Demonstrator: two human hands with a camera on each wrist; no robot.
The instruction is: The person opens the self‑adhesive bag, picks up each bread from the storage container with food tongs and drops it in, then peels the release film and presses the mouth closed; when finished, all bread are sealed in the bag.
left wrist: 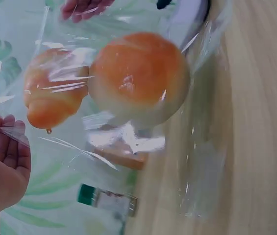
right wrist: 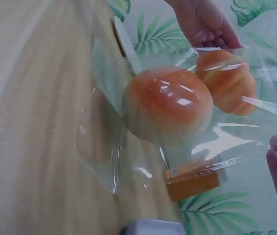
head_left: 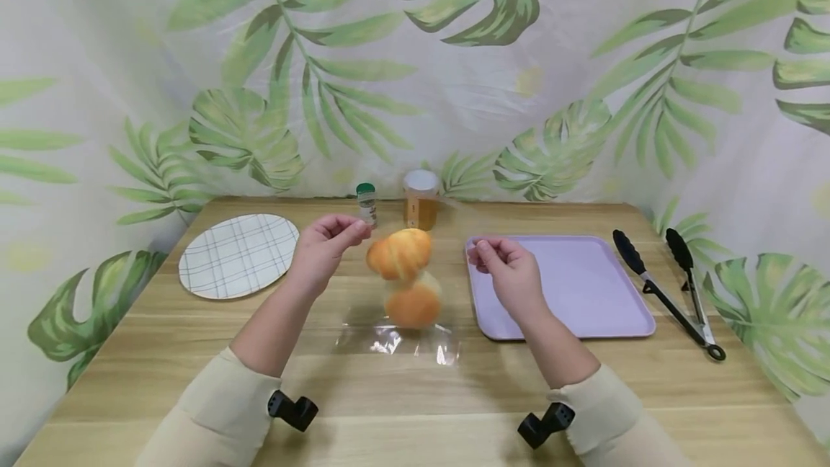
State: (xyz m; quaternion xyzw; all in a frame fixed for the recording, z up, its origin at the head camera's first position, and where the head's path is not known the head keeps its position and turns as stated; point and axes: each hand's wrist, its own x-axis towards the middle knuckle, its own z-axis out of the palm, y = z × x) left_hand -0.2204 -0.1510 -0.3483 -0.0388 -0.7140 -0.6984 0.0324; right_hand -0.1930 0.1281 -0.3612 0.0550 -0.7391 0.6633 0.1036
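Note:
Between the two hands hangs a clear plastic bag, upright over the middle of the wooden table. Inside it a croissant-shaped bread lies above a round bun; the wrist views show the croissant and bun through the shiny film. My left hand pinches the bag's upper left edge between thumb and fingers. On the other side, my right hand pinches the upper right edge, in front of the lilac tray.
Black-and-silver tongs lie spread at the right. A checked white plate rests at the left. Toward the back wall stand a green-capped shaker bottle and a white-lidded jar with amber contents. Leaf-patterned cloth hangs behind the table.

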